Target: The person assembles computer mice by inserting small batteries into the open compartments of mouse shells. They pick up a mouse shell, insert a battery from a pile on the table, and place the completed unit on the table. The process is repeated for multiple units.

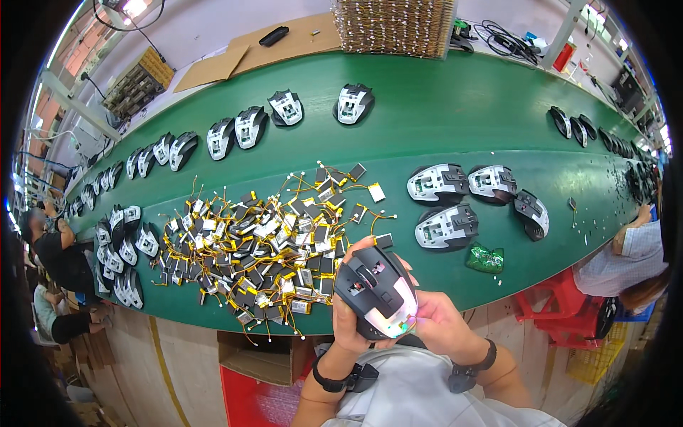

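A black and silver-white computer mouse (366,277) lies in my left hand (345,324), just past the table's front edge. The fingers wrap round its sides, and its scroll wheel points away from me. My right hand (445,329) pinches at the mouse's near end, where small green and orange parts show at the opening. What those fingertips grip is too small to tell. Close by on the left spreads a heap of small flat batteries (260,245) with thin wires and white plugs. Right of the mouse rests a crumpled green packet (486,257).
Several open-topped mice (447,226) sit right of centre; a row of more mice (220,139) runs along the green table (455,92). Another cluster of mice (128,245) stands at left. People sit at both sides. Red stools (562,306) and a cardboard box (260,356) stand below the edge.
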The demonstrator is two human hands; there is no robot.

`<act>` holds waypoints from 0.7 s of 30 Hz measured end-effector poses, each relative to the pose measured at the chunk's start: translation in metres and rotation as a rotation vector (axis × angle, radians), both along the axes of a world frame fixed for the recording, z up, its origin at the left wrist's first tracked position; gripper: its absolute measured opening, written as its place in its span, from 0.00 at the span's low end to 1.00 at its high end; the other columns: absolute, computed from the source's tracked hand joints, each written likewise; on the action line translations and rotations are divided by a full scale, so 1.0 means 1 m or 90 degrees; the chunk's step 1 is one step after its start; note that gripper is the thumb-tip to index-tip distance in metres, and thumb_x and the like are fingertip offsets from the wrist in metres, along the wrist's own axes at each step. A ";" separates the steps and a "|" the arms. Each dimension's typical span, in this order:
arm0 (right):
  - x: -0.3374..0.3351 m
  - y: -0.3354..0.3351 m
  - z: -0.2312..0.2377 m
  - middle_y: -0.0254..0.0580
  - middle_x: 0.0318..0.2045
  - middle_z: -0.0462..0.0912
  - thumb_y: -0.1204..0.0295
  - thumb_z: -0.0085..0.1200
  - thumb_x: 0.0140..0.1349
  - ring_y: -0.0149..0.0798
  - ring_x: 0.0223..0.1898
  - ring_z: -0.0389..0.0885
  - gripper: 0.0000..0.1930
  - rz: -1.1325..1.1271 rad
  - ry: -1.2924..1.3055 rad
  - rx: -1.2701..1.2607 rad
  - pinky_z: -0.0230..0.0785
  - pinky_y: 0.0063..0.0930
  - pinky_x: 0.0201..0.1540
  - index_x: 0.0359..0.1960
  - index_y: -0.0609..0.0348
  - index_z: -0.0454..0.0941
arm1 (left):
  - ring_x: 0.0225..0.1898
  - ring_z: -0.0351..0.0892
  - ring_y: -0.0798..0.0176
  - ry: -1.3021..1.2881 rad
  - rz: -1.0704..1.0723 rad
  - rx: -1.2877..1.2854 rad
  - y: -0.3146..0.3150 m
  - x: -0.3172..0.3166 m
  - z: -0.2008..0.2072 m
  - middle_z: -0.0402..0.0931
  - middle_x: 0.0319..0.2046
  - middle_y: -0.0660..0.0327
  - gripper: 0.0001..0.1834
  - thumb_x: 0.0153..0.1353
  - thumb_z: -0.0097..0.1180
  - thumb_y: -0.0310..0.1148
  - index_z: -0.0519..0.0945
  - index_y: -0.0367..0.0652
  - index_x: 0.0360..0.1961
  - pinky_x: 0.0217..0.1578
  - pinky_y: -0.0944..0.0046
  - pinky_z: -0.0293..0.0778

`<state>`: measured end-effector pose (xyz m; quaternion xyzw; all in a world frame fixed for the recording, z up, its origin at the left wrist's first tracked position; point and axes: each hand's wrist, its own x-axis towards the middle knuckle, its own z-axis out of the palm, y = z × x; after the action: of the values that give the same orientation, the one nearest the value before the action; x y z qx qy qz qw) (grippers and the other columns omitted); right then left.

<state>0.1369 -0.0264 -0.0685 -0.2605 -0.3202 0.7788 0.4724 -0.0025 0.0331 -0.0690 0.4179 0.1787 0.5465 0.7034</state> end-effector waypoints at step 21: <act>-0.019 0.010 0.017 0.41 0.55 0.75 0.72 0.63 0.46 0.43 0.45 0.74 0.24 -0.378 -0.942 0.751 0.69 0.33 0.47 0.50 0.61 0.81 | 0.39 0.80 0.47 -0.264 0.040 -0.362 0.016 -0.004 -0.010 0.79 0.42 0.48 0.34 0.71 0.28 0.59 0.73 0.41 0.54 0.41 0.52 0.78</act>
<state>0.1177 -0.0164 -0.0512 -0.4738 -0.7927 -0.0144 0.3834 -0.0068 0.0487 -0.0786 0.0798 0.1903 0.5695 0.7957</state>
